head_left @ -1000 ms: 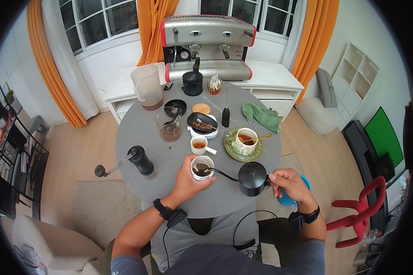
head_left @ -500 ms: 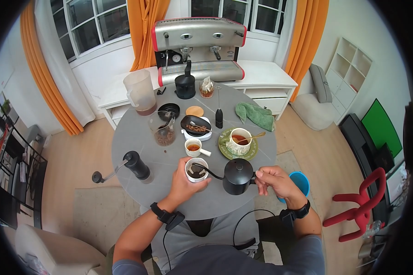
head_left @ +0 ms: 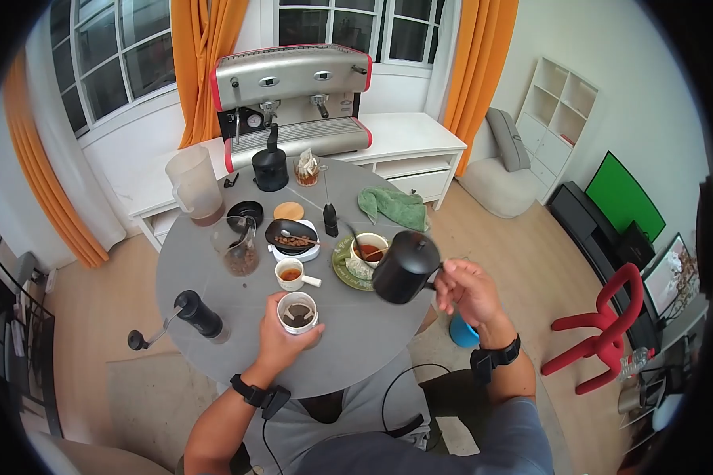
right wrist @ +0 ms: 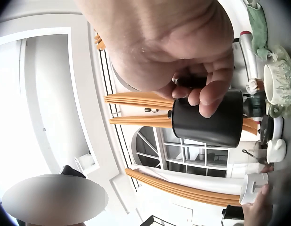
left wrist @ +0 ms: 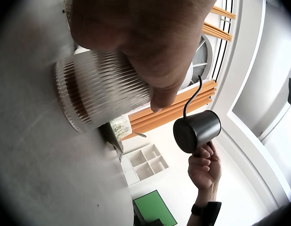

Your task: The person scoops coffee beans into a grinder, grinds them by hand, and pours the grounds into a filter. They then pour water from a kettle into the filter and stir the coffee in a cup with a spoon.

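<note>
My left hand (head_left: 280,339) grips a ribbed glass (left wrist: 105,89) at the table's near side. Brown liquid shows low in the glass in the left wrist view. From above, a white rim (head_left: 315,305) surrounds wet, dark coffee grounds (head_left: 297,316). My right hand (head_left: 469,291) holds a black gooseneck kettle (head_left: 404,273) by its handle, raised off the table to the right of the glass. Its thin spout (left wrist: 186,104) curves up in the left wrist view; from above it overlaps a patterned cup (head_left: 359,267) of reddish-brown liquid on a green saucer (head_left: 342,273).
Behind the glass stands a small white handled cup (head_left: 291,275), then a scale (head_left: 309,251) bearing a black dish of beans. A hand grinder (head_left: 198,313) and glass jug (head_left: 242,257) are leftward. A green cloth (head_left: 396,207) lies at the far right.
The kettle has moved up and right, its spout leaving the mouth of the white-rimmed vessel. My left hand keeps its hold on the glass. The head view has swung rightward.
</note>
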Action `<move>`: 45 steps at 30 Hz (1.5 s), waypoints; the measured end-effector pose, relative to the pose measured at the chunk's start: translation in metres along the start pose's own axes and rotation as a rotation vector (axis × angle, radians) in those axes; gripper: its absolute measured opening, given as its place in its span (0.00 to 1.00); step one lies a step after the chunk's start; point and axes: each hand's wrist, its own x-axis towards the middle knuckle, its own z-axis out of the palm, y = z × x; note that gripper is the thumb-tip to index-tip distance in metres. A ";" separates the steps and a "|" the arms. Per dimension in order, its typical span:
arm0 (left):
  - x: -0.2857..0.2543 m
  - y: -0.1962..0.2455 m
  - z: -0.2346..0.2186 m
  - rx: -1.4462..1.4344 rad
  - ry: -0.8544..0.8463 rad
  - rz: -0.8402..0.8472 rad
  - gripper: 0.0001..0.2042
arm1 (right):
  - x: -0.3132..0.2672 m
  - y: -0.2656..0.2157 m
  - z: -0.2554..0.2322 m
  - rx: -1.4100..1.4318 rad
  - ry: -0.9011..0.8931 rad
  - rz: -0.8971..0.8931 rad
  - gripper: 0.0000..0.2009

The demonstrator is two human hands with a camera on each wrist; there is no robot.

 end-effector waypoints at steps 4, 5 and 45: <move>0.000 0.001 -0.001 0.007 -0.003 0.010 0.37 | 0.013 -0.011 -0.025 -0.024 0.164 -0.152 0.19; 0.000 0.001 -0.001 0.005 -0.001 0.009 0.37 | 0.017 -0.012 -0.031 -0.053 0.230 -0.208 0.19; -0.019 0.003 -0.017 0.018 0.024 -0.045 0.37 | 0.134 0.041 -0.076 -0.650 0.803 -0.526 0.20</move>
